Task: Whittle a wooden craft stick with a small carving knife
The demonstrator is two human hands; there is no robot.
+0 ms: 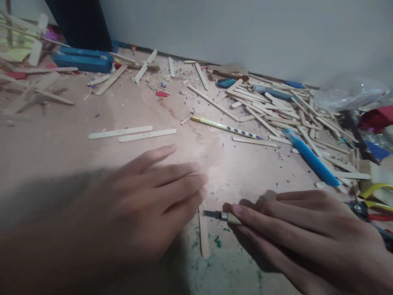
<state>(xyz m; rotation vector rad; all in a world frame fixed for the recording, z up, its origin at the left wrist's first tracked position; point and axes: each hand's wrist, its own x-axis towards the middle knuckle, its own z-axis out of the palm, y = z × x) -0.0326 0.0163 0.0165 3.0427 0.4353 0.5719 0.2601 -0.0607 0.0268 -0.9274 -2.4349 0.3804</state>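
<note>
Head view: right hand [302, 229] grips a knife [222, 216] (blade at a stick [204, 237]), left hand [153, 198] loosely spread alongside

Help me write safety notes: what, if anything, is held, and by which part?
The right hand holds a small knife by its pale handle. The left hand covers part of a craft stick; whether it grips that cannot be told.

The place looks like a craft work corner, in what building cannot be told. Wooden craft sticks [285, 122] heap toward the far right corner of the counter [46, 151], scissors [357, 208] lie toward its right edge, a slim knife [225, 216] works over stained wood, and a plain wall [230, 32] rises along the far edge.
</note>
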